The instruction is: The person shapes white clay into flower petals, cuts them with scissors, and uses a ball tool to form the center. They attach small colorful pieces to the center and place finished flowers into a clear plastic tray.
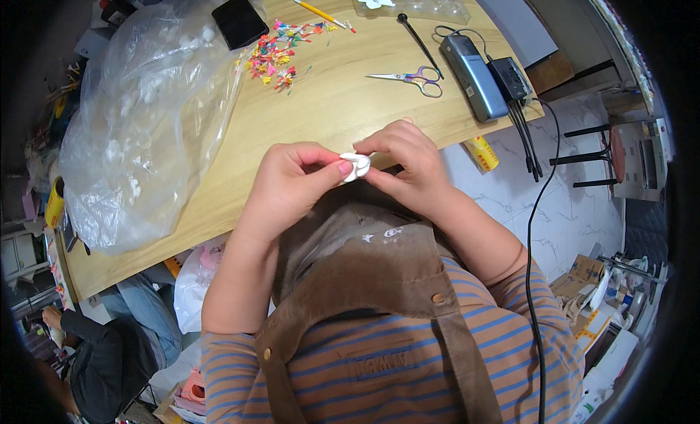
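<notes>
Between my two hands, just over the table's near edge, is a small white clay-like flower piece (356, 166) with rounded petals. My left hand (298, 178) pinches it between thumb and index finger. Around its other side curve the fingers of my right hand (410, 161), the thumb touching or very near a petal. Whether the right fingertips press on it is hard to see. Beyond the hands lie rainbow-handled scissors (410, 79) and a pile of colourful flower stamens (273, 55).
A large clear plastic bag (147, 112) with white lumps covers the table's left. Farther back are a black phone (239, 22), a yellow pencil-like tool (320, 12), a black rod (420, 44) and a clear tray (421, 3). Right: a power bank (474, 77) with cables. Another person (115, 347) sits lower left.
</notes>
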Demonstrator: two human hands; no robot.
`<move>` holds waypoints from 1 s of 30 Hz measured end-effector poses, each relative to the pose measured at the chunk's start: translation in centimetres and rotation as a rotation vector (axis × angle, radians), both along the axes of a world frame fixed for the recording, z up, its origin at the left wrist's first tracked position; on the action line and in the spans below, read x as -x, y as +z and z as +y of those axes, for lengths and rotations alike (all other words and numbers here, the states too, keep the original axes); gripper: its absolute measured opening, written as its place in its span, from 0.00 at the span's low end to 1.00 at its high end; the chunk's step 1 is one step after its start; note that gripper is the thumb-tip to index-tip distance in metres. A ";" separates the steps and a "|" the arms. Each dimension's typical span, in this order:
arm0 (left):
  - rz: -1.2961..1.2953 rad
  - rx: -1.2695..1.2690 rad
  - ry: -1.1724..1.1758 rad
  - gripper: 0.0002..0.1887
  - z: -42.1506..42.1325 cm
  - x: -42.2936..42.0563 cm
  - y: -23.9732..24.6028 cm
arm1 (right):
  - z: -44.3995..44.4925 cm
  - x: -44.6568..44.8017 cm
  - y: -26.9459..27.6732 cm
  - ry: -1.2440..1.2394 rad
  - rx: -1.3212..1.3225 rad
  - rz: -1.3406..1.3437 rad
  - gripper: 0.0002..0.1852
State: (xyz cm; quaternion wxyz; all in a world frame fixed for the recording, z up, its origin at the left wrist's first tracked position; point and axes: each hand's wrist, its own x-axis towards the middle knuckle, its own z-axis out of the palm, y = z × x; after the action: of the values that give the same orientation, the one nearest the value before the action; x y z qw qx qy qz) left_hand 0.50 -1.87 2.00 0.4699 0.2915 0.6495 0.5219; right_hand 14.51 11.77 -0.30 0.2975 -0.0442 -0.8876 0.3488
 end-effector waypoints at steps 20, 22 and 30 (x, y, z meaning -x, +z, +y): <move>-0.166 0.060 -0.001 0.11 0.7 1.1 0.2 | 1.1 0.6 -1.0 0.127 0.270 -0.114 0.19; -0.031 0.051 -0.019 0.11 0.8 1.2 0.9 | 1.5 0.8 -1.0 0.158 0.233 -0.101 0.19; 0.234 0.157 -0.202 0.11 2.1 2.9 2.4 | 2.2 1.9 0.2 0.178 0.123 -0.108 0.19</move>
State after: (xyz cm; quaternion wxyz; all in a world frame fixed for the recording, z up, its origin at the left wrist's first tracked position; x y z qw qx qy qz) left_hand -2.43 0.25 4.42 0.4624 0.3763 0.7061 0.3822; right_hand 12.58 13.96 -0.13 0.2139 -0.0022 -0.8796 0.4248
